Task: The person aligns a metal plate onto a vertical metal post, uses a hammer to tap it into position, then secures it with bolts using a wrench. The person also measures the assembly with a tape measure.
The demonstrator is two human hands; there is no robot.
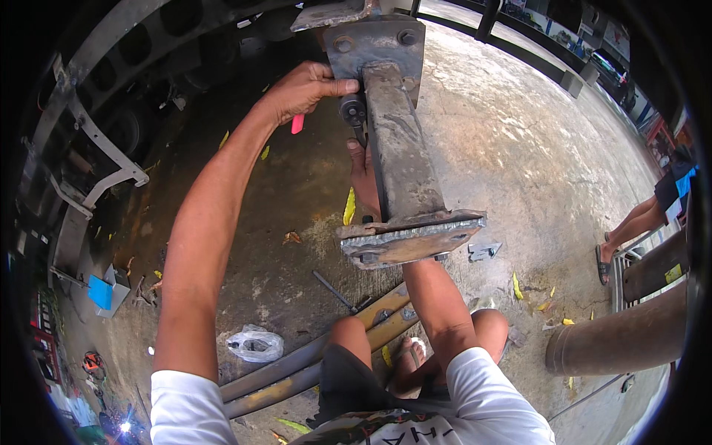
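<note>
A rusty square steel post [400, 141] stands below me, with a bolted plate [382, 46] at its far end and a rough-edged flange [415, 243] at its near end. My left hand [308, 93] is closed beside the far plate, its thumb against the head of a ratchet wrench [352, 110]. A red strip [297, 124] sticks out below that palm; its kind is unclear. From under the near flange my right forearm reaches up along the post's left side. My right hand [363, 174], partly hidden by the post, has its fingers at the ratchet's handle.
Two long steel bars [297, 374] and a clear plastic bag [256, 343] lie on the concrete floor. A thin metal rod [334, 291] is near them. Large rusty pipes [623, 330] and another person's legs [630, 226] are at right. A vehicle frame [104, 159] stands at left; bright sparks [124, 426] glow lower left.
</note>
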